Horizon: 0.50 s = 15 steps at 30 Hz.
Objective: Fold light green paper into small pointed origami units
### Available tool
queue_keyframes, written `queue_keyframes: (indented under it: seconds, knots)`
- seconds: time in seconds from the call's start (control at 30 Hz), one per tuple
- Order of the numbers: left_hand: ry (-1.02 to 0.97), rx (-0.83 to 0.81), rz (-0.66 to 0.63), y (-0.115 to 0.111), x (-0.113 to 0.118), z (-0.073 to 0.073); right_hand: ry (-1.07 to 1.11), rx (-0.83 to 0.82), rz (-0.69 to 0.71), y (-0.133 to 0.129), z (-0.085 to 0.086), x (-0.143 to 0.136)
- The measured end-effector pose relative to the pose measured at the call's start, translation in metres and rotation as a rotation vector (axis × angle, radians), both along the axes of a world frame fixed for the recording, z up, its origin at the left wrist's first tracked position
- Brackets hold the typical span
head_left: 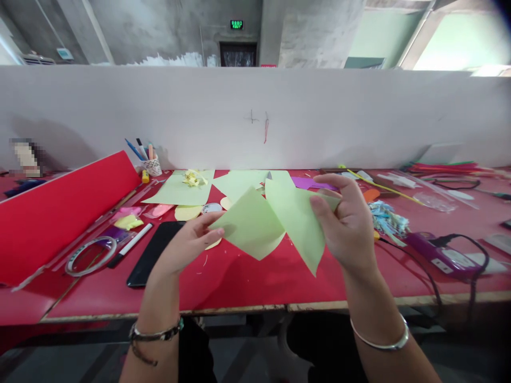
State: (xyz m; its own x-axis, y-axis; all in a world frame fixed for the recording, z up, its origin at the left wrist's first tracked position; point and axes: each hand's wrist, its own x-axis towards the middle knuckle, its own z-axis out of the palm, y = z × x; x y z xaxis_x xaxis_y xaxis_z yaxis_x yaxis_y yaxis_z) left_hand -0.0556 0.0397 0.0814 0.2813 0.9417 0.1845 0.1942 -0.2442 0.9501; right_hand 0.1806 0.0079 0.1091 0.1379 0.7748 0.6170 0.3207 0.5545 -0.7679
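My left hand pinches the left corner of a light green paper piece between thumb and fingers. A second light green piece, longer and pointed at the bottom, is gripped at its upper right by my right hand. Both pieces are held above the red table, and their inner edges meet or overlap near the middle. Behind them lie a green sheet with yellow-green scraps on it and another green sheet. Pale yellow cut shapes lie beyond my left hand.
A black phone, a marker and a tape roll lie at the left, beside a raised red board. A pen cup stands behind. At the right are a purple power strip with cables and a blue-white tassel bundle.
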Motion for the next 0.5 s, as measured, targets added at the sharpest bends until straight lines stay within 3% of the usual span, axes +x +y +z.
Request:
queue_keyframes:
  seconds: [0.07, 0.17, 0.37, 0.5]
  knots:
    - [-0.062, -0.037, -0.042, 0.003, 0.013, -0.008, -0.002, 0.024, -0.016, -0.003, 0.001, 0.000]
    - [-0.127, -0.073, 0.015, 0.004, 0.029, -0.016, 0.004, 0.044, -0.041, -0.004, 0.000, 0.000]
    - [-0.273, 0.121, 0.400, 0.002, 0.030, -0.017, 0.017, 0.062, -0.041, 0.002, -0.006, 0.005]
    - [-0.321, 0.187, 0.480, 0.000, 0.027, -0.015, -0.128, -0.019, 0.066, 0.004, -0.008, 0.001]
